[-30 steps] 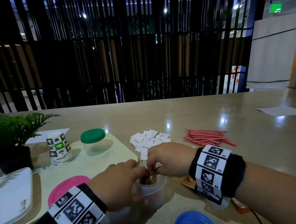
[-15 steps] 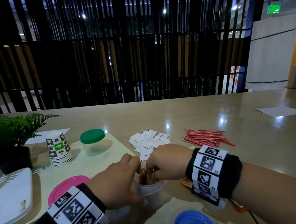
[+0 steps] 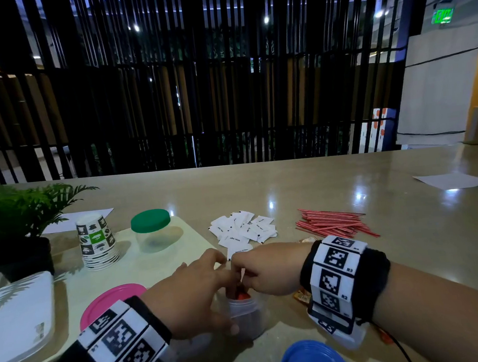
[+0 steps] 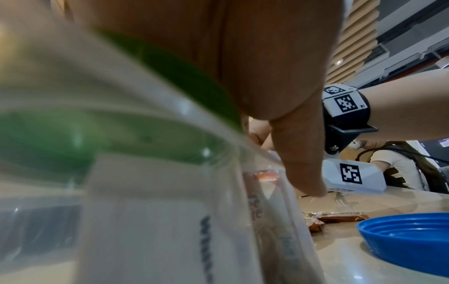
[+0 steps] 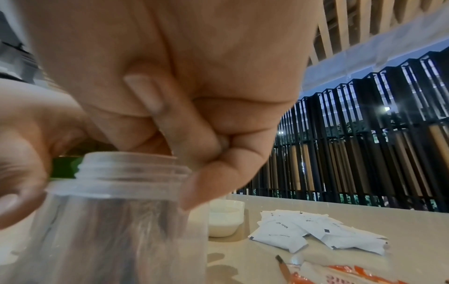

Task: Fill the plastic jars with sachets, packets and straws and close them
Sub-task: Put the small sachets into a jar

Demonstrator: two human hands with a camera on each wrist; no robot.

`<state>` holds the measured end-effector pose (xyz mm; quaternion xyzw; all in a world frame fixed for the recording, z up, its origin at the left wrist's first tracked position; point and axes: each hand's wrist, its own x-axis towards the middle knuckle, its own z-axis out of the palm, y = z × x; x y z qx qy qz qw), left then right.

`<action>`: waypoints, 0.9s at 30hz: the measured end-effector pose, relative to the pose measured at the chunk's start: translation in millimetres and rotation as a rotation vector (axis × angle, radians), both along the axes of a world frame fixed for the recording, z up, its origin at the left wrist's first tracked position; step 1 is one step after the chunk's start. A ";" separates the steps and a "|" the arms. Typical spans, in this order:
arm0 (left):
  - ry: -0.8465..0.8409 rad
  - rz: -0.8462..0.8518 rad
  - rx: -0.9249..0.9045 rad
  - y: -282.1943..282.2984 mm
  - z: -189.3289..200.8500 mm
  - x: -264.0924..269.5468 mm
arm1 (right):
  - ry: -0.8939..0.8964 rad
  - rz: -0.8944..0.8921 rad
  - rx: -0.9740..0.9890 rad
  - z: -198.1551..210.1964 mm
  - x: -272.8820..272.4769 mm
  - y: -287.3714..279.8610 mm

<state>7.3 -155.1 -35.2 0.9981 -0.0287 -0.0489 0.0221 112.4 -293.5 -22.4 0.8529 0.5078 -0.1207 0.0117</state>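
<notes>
The left hand [image 3: 191,299] grips the open plastic jar [image 3: 246,317] on the near worktop [image 3: 412,240] while the right hand [image 3: 265,270], fingers curled, pinches packets into its mouth, white sachets [image 3: 244,231] and red straws [image 3: 335,225] lying beyond, blue lid [image 3: 313,360] nearest.

Café-like public hall, long counter [image 3: 356,257], stacked paper cups [image 3: 97,242], black slatted screen [image 3: 222,80], green exit sign [image 3: 443,16]

Right hand [image 5: 184,107]: fingers curled into the clear threaded plastic jar [image 5: 116,221] mouth.
Right of jar: heap of white paper sachets [image 5: 316,232].
</notes>
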 end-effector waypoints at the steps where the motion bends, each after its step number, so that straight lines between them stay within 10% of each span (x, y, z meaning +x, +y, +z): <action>1: 0.001 -0.007 0.003 -0.6 0.0 0.2 | 0.019 -0.011 0.004 -0.1 0.5 -0.4; 20: 0.037 -0.043 0.170 -8.2 -8.7 5.9 | 0.121 -0.038 0.032 -1.4 3.5 -3.0; 27: 0.025 -0.026 0.185 -7.3 -11.6 6.9 | 0.127 -0.204 0.460 31.8 32.1 -47.3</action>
